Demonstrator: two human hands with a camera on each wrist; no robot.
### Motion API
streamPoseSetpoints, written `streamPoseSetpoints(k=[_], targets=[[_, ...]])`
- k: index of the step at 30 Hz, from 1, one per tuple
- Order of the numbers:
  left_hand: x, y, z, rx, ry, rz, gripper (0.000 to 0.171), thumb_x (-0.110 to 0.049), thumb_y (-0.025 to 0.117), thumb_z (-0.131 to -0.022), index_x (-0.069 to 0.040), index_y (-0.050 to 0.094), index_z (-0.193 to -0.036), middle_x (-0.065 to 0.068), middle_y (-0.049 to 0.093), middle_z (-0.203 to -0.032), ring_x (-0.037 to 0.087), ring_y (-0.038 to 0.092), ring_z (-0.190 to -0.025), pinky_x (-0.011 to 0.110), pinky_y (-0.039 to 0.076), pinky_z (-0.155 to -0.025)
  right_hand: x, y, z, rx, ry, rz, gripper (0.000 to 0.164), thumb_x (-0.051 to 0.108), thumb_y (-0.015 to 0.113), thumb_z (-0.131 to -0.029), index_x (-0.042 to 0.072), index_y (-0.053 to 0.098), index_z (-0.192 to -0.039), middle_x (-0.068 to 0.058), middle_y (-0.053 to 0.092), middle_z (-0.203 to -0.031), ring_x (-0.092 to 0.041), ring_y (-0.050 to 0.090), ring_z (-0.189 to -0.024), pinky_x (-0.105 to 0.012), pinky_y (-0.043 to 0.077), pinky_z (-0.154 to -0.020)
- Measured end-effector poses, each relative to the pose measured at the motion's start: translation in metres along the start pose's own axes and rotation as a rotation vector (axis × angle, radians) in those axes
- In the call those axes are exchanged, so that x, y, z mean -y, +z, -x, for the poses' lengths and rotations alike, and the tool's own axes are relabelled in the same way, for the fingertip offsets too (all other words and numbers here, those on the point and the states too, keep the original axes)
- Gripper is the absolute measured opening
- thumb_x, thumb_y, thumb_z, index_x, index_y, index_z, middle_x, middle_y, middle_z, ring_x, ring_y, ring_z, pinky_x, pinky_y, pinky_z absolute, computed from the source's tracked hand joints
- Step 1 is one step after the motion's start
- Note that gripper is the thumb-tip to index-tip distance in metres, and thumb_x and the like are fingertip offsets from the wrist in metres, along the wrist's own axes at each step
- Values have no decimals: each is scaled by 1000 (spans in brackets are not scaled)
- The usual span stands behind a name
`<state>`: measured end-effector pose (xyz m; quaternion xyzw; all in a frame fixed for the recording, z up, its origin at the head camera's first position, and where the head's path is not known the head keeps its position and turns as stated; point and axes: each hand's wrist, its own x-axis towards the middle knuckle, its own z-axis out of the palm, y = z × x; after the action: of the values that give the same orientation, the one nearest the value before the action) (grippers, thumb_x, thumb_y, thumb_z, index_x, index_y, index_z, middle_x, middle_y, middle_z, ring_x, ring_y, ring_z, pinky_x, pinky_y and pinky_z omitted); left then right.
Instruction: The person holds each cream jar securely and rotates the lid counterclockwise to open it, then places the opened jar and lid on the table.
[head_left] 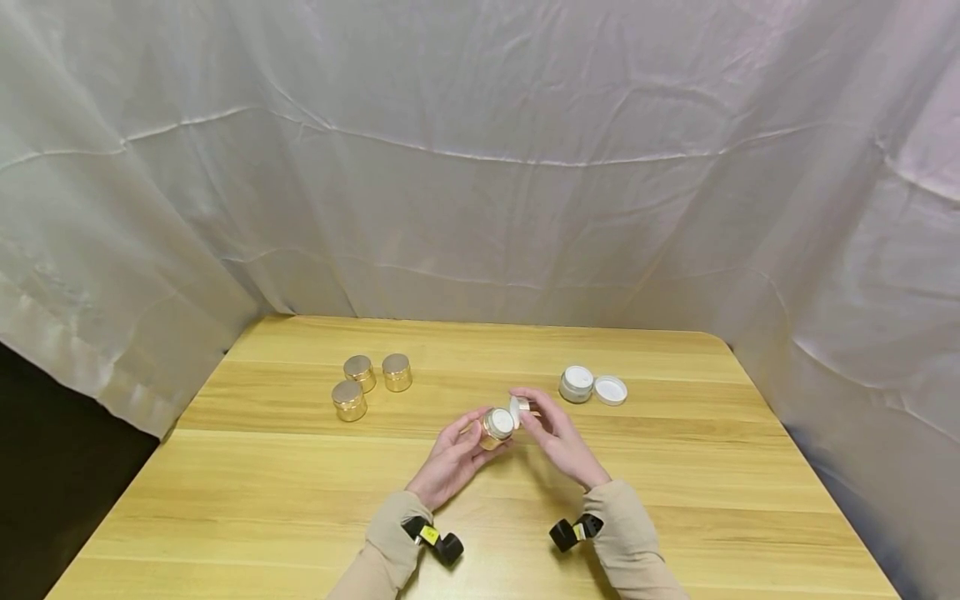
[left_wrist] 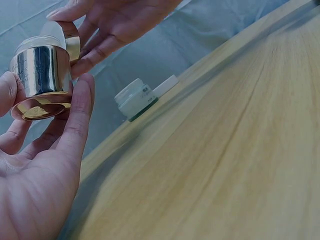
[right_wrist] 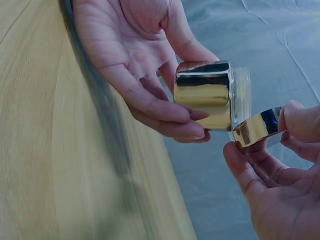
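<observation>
Here, a person holds a small gold jar [head_left: 493, 437] up above the wooden surface [head_left: 300, 492], near the middle. The left hand [head_left: 450, 462] has its grip bent around the jar, with the thumb on one side and the fingers on the other. The jar is open, and something white shows inside its top. It tips a bit toward the right hand [head_left: 561, 440]. That grip pinches a gold lid [right_wrist: 257, 127] between thumb and fingers, right by the jar's clear glass neck [right_wrist: 242, 95]. I cannot tell if the lid touches the glass.

Farther back on the right sits an open white jar [head_left: 576, 387], standing up. Its white lid [head_left: 611, 391] lies flat just beside it. Over on the left stand three more gold things with tops on: a front gold jar [head_left: 349, 403], a back gold jar [head_left: 359, 374] close behind it, and a third gold jar [head_left: 397, 374] a little to the right. Both arms have tan sleeves [head_left: 624, 533], and a black camera [head_left: 576, 532] sits at each wrist. A big pale cloth [head_left: 480, 217] hangs behind.
</observation>
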<state>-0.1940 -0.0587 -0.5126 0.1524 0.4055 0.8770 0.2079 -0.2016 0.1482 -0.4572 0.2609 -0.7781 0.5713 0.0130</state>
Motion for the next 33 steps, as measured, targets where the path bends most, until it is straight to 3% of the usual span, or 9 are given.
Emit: streamPoseSetpoints(k=[4,12,15,19,26,29,33], targets=[[0,1,-1,-12,-11,-3,50,-18,48,-106,4,34,-148,9,49,-139,16,59,-126,36,48,-115,-3,-1,0,0,29,-8,38,8,47,-106,-8,47,-140,-32,54,-132,-3,55,-111,-16,50,-98],[0,1,-2,13,2,7,57,-18,46,-107,9,24,-152,8,51,-137,16,60,-125,37,47,-115,-7,-4,1,-17,111,9,37,12,42,-108,-8,47,-139,-30,57,-124,-23,58,-114,-16,50,-98],[0,1,-2,16,8,8,55,-18,46,-107,8,26,-151,7,52,-137,17,60,-125,37,47,-115,-8,-6,0,-35,134,25,37,13,42,-108,-8,49,-138,-27,59,-121,-23,60,-113,-17,51,-97],[0,1,-2,14,12,2,54,-19,46,-107,7,28,-151,6,52,-136,16,61,-124,37,48,-115,-10,-9,0,-53,184,20,36,14,46,-107,-6,50,-137,-24,61,-119,-17,62,-108,-23,54,-96],[0,2,-2,-21,1,13,58,-20,48,-106,9,24,-151,9,50,-136,17,63,-122,36,48,-115,-16,-15,-1,-115,333,-70,44,13,59,-101,-8,48,-138,-27,57,-127,-25,68,-105,-43,58,-101],[0,3,-2,-27,-2,15,60,-21,49,-106,9,24,-151,9,50,-137,17,63,-122,36,49,-114,-19,-17,0,-147,378,-88,49,12,66,-97,-8,47,-137,-28,55,-132,-26,70,-106,-42,59,-100],[-1,3,-2,-17,0,9,59,-21,49,-106,8,25,-151,10,50,-136,17,62,-122,36,48,-115,-24,-19,1,-167,411,-82,52,9,72,-92,-7,49,-135,-28,53,-137,-28,71,-104,-32,62,-92]])
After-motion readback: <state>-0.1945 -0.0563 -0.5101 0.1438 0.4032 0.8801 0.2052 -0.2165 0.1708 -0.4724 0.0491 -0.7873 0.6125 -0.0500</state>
